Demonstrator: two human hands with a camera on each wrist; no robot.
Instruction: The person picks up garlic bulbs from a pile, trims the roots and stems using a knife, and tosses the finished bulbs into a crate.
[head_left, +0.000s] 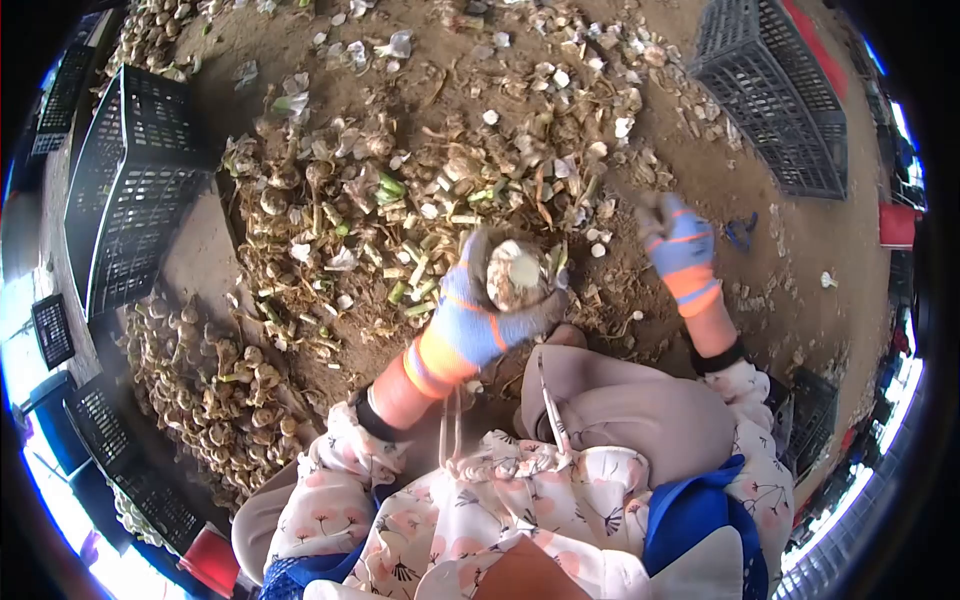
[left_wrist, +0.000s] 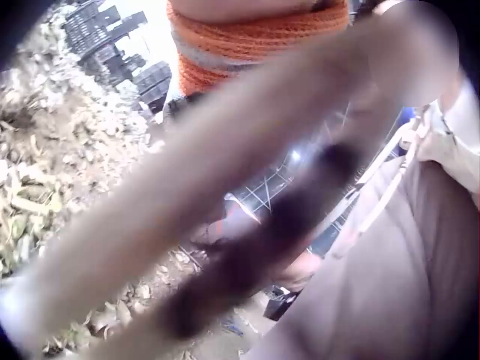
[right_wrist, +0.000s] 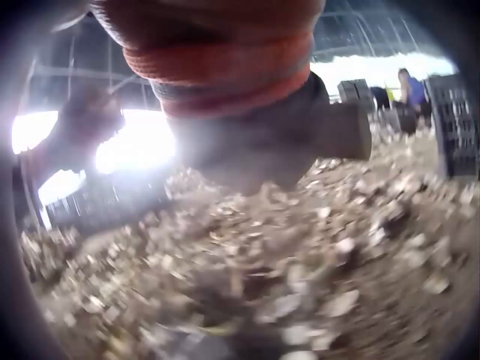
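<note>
In the head view my left hand [head_left: 475, 320], in a blue and orange glove with dirty palm, holds a pale garlic bulb [head_left: 515, 275] with its fingers curled round it. A flat, light patch shows on the bulb's upper side. My right hand [head_left: 682, 245], gloved alike, is raised to the right, apart from the bulb, with blurred fingertips. In the right wrist view the right hand [right_wrist: 247, 142] is smeared by motion, and I cannot tell whether it holds anything. Thick blurred shapes cross the left wrist view and hide the grip there.
Cut stalks and papery skins [head_left: 450, 200] litter the ground ahead. Whole garlic bulbs [head_left: 220, 390] lie heaped at the left. Black plastic crates stand at the left [head_left: 140, 190] and the far right [head_left: 775, 95]. A small blue object [head_left: 740, 232] lies right of the right hand.
</note>
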